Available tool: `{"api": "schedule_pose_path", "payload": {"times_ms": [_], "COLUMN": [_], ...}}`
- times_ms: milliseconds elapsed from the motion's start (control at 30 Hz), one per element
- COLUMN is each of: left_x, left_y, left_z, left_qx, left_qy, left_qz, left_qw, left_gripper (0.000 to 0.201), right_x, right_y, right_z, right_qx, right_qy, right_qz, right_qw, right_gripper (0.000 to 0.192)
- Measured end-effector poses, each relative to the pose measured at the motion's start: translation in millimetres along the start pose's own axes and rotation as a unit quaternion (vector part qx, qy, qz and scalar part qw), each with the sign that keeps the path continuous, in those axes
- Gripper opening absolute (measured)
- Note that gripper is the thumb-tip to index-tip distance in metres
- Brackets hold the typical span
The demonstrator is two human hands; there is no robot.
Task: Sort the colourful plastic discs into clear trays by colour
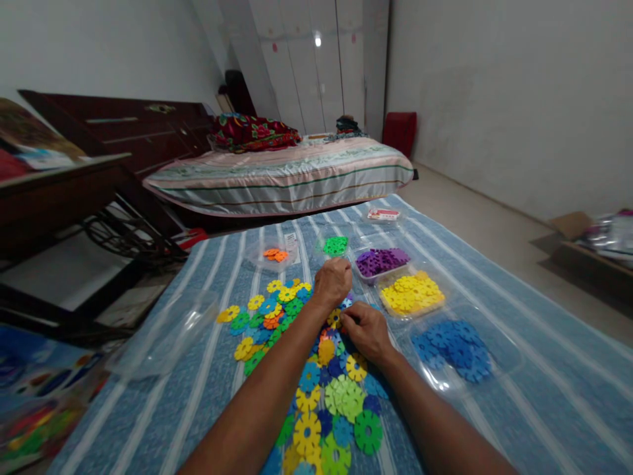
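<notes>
Sorting status: roughly midway, by our read.

Done so far, judging by how things lie: four clear trays hold single colours. Blue tray near right is the fullest spread, yellow tray just beyond it is heaped, purple tray further back is well filled. Green tray far centre has only a small cluster, and the orange tray far left has a handful at most.

Left to do: the mixed pile of flower-shaped discs on the striped blue mat is still large. It runs from the far end near the orange tray down to the near edge between our forearms, with yellow, green, blue, orange and some purple mixed together. Plenty of yellows and greens remain loose.

Hands: our left hand is closed in a fist over the far end of the pile; whether it holds any discs we cannot tell, the fingers hide it. Our right hand is curled, fingertips pinching at a yellow disc sitting on the pile right between the two hands. The hands are nearly touching.

One more clear tray sits at the near left, nothing visible in it. A small red-and-white packet lies at the far end of the mat. Bed beyond.
</notes>
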State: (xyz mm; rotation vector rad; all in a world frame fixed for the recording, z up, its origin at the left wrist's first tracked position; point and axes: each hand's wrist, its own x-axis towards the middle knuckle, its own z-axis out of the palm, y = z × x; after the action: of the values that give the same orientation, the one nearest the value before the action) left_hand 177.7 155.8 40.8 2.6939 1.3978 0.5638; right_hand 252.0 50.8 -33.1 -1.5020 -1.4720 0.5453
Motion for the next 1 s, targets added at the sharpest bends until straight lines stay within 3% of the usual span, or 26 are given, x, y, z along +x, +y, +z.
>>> {"api": "schedule_pose_path", "payload": {"times_ms": [200,300,633,1000], "left_x": [-17,-24,-23,-21], "left_y": [-12,-15,-13,-19], "left_z": [-8.7,-7.6,-5.4,5.3], "left_qx": [-0.002,0.019,0.061,-0.079], "left_qy": [-0.14,-0.177,-0.209,-0.188], "left_qz": [-0.025,-0.017,-0.038,-0.094], "left_qw": [0.99,0.984,0.975,0.975], "left_gripper": [0.02,0.021,0.023,0.01], "right_x": [-1,-2,0,0], "right_y": [-3,-2,0,-1], "right_z": [-1,0,0,-1], "right_qx": [0.027,0.037,0.015,0.018], "right_qy": [0.008,0.009,0.01,-0.002], "right_qz": [0.022,0.029,0.006,0.013], "right_qw": [0.999,0.999,1.0,1.0], "right_gripper": [0.021,0.02,0.021,0.024]}}
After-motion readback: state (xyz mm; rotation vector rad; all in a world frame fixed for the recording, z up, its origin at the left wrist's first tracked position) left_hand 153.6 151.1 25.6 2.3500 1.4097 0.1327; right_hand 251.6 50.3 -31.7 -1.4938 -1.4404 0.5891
